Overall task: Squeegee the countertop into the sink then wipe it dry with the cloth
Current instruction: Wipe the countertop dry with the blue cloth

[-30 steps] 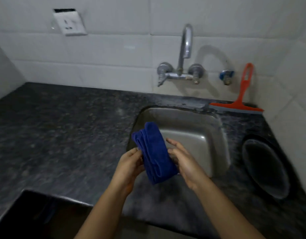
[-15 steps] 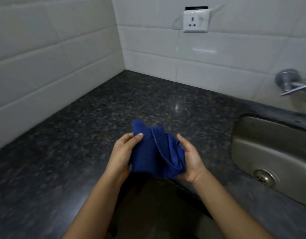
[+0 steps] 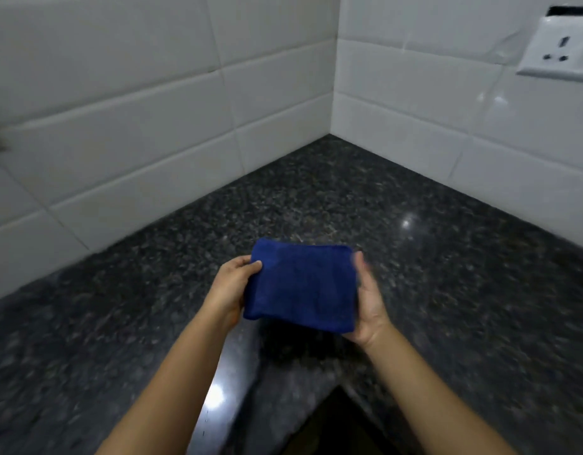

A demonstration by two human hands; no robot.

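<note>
While hands [image 3: 303, 290] hold cloth [image 3: 300, 285], countertop [image 3: 431, 257], socket [image 3: 559, 50]

white wall tiles [image 3: 126, 119], wall socket [image 3: 561, 49]

White glossy tiled walls [image 3: 126, 103] meet in a corner. White power socket [image 3: 561, 49] on right wall. Light glints off tiles and the polished surface below.

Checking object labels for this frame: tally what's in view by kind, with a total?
Blue cloth: 1
Hands, left hand and right hand: 2
Dark granite countertop: 1
White wall socket: 1
Total: 5
</note>
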